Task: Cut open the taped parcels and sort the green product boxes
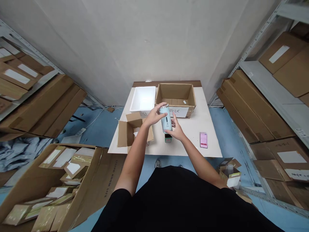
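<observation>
A light blue can (166, 119) with a silver top and dark lettering is held slightly tilted above the table. My left hand (155, 115) grips its upper part, the thumb across the front. My right hand (177, 129) holds its lower right side, thumb near the base and fingers partly hidden behind it. Just below the can stands a small dark green box (168, 138), partly covered from view. To the left, beneath my left forearm, sits an open cardboard box (122, 133) with something white inside.
On the table (205, 112) are a white foam box (143, 98), a labelled cardboard bin (191, 111) and a pink-screened phone (203, 140). A large carton (96, 167) of parcels stands lower left. Shelves with boxes (256, 106) flank both sides; a wall closes the back.
</observation>
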Action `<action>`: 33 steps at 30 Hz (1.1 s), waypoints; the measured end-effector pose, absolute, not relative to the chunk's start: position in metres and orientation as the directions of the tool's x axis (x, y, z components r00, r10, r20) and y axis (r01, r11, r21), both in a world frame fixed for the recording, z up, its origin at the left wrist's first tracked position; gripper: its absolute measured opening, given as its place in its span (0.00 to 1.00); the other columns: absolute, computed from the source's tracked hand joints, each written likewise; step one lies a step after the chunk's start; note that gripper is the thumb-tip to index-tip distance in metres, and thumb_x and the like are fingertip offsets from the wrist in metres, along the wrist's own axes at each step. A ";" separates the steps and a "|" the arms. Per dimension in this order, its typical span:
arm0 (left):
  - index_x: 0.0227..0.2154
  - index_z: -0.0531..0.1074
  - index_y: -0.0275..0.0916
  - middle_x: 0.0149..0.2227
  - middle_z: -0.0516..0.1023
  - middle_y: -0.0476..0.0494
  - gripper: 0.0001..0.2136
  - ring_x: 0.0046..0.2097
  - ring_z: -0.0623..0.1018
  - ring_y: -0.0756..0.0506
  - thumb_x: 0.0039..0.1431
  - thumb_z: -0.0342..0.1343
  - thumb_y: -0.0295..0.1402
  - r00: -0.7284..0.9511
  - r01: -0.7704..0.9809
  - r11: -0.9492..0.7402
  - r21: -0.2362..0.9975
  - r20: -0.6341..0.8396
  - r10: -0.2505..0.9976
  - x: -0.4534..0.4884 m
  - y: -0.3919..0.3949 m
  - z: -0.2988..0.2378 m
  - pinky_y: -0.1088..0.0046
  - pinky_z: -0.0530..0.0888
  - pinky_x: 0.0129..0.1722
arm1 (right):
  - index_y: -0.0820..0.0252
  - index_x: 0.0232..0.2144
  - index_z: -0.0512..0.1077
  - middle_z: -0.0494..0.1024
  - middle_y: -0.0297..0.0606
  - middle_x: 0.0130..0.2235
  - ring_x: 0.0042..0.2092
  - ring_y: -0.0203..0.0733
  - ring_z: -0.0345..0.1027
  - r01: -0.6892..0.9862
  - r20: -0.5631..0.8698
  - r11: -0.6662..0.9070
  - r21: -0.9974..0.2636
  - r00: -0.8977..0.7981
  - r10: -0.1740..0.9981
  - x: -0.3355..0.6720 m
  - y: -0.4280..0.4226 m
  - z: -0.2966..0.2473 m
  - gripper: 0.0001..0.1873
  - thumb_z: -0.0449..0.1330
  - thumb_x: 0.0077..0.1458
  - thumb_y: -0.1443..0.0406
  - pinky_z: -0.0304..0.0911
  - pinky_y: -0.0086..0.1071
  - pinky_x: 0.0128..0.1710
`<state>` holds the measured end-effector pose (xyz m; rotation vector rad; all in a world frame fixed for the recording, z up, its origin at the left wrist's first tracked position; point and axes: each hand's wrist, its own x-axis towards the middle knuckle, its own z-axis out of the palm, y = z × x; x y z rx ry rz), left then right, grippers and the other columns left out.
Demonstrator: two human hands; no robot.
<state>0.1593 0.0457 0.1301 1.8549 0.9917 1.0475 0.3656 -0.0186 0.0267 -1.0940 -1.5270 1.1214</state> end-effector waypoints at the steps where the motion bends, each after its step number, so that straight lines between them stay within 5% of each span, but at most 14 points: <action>1: 0.67 0.70 0.45 0.67 0.73 0.38 0.30 0.64 0.75 0.36 0.64 0.65 0.44 0.389 0.263 -0.425 0.866 0.308 0.868 0.155 0.048 0.128 0.56 0.75 0.62 | 0.42 0.79 0.46 0.73 0.43 0.64 0.60 0.52 0.72 0.116 0.149 0.174 -0.978 -0.197 0.969 0.368 -0.016 0.013 0.59 0.71 0.52 0.59 0.70 0.48 0.59; 6: 0.67 0.70 0.45 0.65 0.74 0.38 0.29 0.65 0.73 0.36 0.64 0.64 0.39 0.446 0.322 -0.470 0.822 0.307 0.841 0.140 0.055 0.090 0.54 0.71 0.66 | 0.53 0.66 0.71 0.78 0.48 0.60 0.58 0.56 0.74 0.420 -0.123 -0.098 -0.902 -0.031 0.992 0.376 -0.019 -0.067 0.42 0.71 0.47 0.61 0.71 0.49 0.57; 14: 0.67 0.70 0.44 0.55 0.76 0.37 0.30 0.59 0.75 0.37 0.62 0.64 0.34 0.429 0.341 -0.453 0.824 0.292 0.855 0.152 0.059 0.004 0.54 0.73 0.64 | 0.58 0.36 0.81 0.87 0.47 0.40 0.43 0.51 0.81 0.574 -0.151 -0.252 -0.779 0.218 0.964 0.349 -0.035 -0.130 0.11 0.60 0.56 0.62 0.72 0.35 0.46; 20: 0.66 0.72 0.43 0.54 0.73 0.38 0.28 0.58 0.76 0.38 0.63 0.64 0.34 0.464 0.331 -0.408 0.851 0.230 0.855 0.145 0.047 -0.040 0.58 0.73 0.63 | 0.57 0.24 0.75 0.80 0.40 0.25 0.35 0.48 0.78 0.427 -0.223 -0.331 -0.841 0.284 0.933 0.347 -0.040 -0.142 0.23 0.57 0.60 0.48 0.73 0.33 0.36; 28: 0.67 0.71 0.51 0.53 0.70 0.42 0.30 0.53 0.78 0.39 0.62 0.65 0.37 0.512 0.577 -0.422 0.699 0.093 0.854 0.148 0.029 -0.043 0.66 0.75 0.55 | 0.54 0.22 0.70 0.78 0.38 0.26 0.33 0.46 0.78 0.121 -0.359 -0.431 -0.894 0.384 0.851 0.342 -0.046 -0.152 0.26 0.58 0.54 0.41 0.78 0.37 0.38; 33: 0.65 0.73 0.54 0.55 0.70 0.43 0.27 0.51 0.77 0.39 0.63 0.65 0.37 0.587 0.601 -0.482 0.638 0.058 0.808 0.156 0.027 -0.051 0.68 0.74 0.51 | 0.54 0.22 0.68 0.78 0.38 0.26 0.35 0.45 0.78 0.116 -0.368 -0.428 -0.896 0.345 0.863 0.342 -0.048 -0.150 0.25 0.58 0.53 0.42 0.79 0.36 0.39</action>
